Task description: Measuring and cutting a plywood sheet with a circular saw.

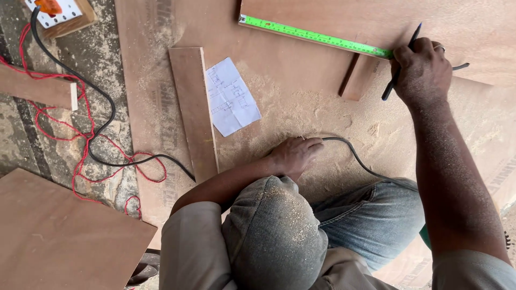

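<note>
Two hands (294,154), one pencil (400,63), one tape (314,36)

The right hand (422,67) covers the green tape measure's (314,36) end; the paper sheet's (233,96) drawing is too small to make out.

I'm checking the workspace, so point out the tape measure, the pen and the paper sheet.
tape measure (314,36), head view, middle of the green blade
pen (391,86), head view, lower shaft below the right hand
paper sheet (232,96), head view, centre
</note>
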